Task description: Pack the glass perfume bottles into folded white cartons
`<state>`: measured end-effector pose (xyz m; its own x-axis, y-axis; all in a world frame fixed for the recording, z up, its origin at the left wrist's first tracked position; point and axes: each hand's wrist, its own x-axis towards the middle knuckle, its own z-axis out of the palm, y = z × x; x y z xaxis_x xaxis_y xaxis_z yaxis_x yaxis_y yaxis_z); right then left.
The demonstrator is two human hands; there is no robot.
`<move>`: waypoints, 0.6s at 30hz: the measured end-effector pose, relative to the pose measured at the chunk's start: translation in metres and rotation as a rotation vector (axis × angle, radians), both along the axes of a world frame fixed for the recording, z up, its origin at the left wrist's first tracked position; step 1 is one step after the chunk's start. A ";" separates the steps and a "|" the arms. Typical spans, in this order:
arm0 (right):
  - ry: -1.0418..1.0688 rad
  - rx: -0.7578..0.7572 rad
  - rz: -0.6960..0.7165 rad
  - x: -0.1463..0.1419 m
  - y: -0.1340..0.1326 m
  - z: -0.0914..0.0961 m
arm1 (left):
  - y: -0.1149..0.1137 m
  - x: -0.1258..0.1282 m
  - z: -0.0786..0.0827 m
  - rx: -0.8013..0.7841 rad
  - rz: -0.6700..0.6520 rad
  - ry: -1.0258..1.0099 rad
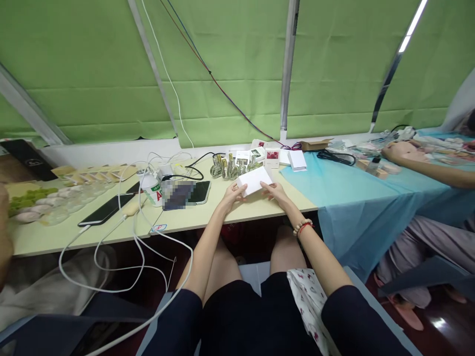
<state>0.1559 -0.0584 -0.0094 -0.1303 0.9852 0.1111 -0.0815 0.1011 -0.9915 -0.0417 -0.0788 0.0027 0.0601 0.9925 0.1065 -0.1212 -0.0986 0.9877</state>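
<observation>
White box (pixel 255 181), held at the front of the tabletop (pixel 256 208). Grip: left hand (pixel 233 194) and right hand (pixel 276 192) grasping opposite ends. Apparently light, stiff, crushable card; best held by edges.

My desk (pixel 200 213) has a pale yellow top, with a seam to my left and a small marked sticker (pixel 159 228) by its front edge. Ahead of me, glass bottles (pixel 232 172) stand clustered beside white picture boxes (pixel 272 157). Left of them lies a light-rimmed phone (pixel 203 192), then a white bottle (pixel 151 189) with green and red print, and a dark phone (pixel 107 210) with a white cable (pixel 85 228) at its near end. Farther left I see green pieces (pixel 33 197) near rows of pale, rounded ones (pixel 52 200). To my right a blue cloth (pixel 356 190) covers the surface, carrying a bundled black cord (pixel 336 157).
</observation>
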 end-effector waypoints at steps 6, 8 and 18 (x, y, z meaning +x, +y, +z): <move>0.106 0.021 -0.101 0.001 0.000 -0.004 | -0.002 -0.002 -0.001 -0.020 -0.044 0.027; 0.122 0.013 -0.105 0.002 0.000 -0.006 | -0.003 -0.001 0.000 -0.036 -0.031 0.027; 0.121 -0.002 -0.133 0.006 0.002 -0.007 | -0.003 0.000 -0.003 -0.021 -0.020 0.036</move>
